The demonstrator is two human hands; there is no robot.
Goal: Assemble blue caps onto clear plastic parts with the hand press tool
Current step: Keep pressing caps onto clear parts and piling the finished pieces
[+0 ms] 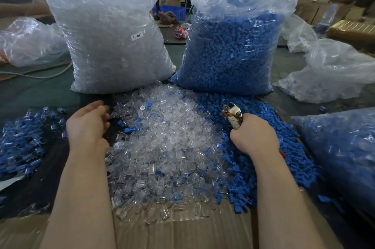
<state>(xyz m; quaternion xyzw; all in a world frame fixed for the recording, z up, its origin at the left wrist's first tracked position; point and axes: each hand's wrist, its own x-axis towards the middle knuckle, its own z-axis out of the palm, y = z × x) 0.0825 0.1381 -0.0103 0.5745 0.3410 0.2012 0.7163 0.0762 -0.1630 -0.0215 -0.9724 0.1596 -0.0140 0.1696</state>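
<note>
A heap of clear plastic parts covers the middle of the table, with a heap of loose blue caps along its right side. My right hand grips the hand press tool, whose taped jaws point up and away over the blue caps. My left hand hovers at the left edge of the clear heap, fingers curled and blurred; I cannot tell whether it holds a part. A pile of assembled blue-and-clear pieces lies at the far left.
Two tall bags stand behind the heaps: one of clear parts on the left, one of blue caps on the right. Another bag of blue pieces lies at right. Cardboard spans the near edge. Crumpled bags sit at both sides.
</note>
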